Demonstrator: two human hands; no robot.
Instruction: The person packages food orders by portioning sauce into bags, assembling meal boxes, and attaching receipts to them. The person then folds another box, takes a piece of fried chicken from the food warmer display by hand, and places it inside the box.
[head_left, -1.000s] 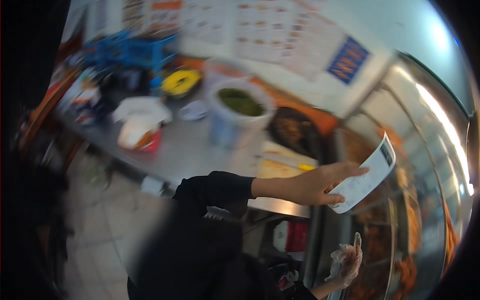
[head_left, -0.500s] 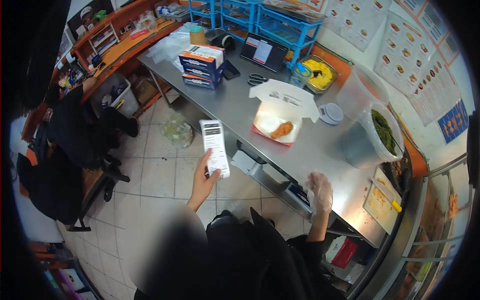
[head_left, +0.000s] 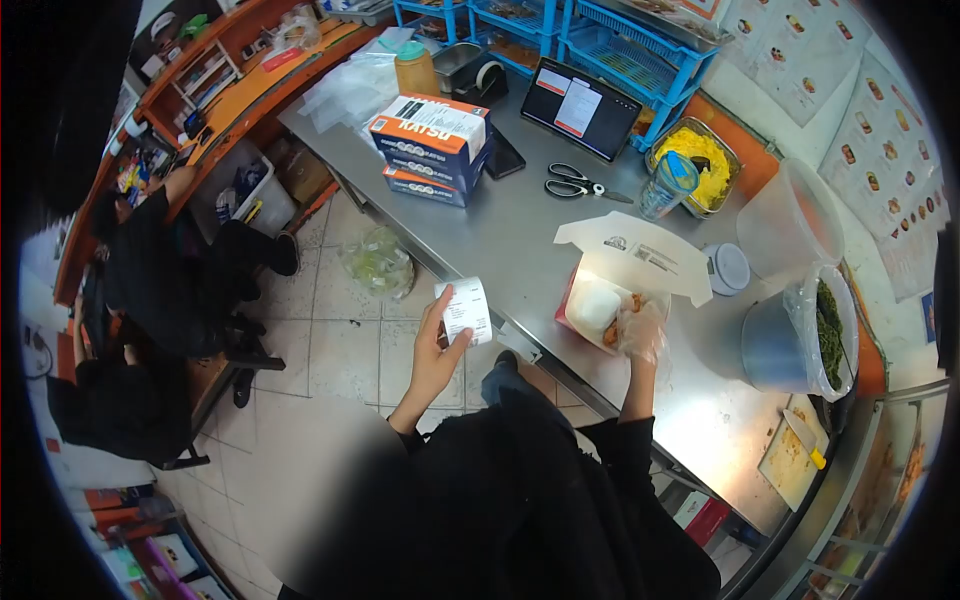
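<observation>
"KATSU" reads in white on the orange-and-blue top of the stacked boxes (head_left: 432, 145), well beyond the left hand (head_left: 432, 352). Print on the receipt (head_left: 464, 308) pinched in that hand is too small to read. The wall menu posters (head_left: 870, 130) are also illegible.

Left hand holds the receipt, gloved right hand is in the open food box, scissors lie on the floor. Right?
Not quite. The scissors lie on the steel table, as the head view shows. The left hand does hold the receipt, and the gloved right hand is in the open food box.
</observation>
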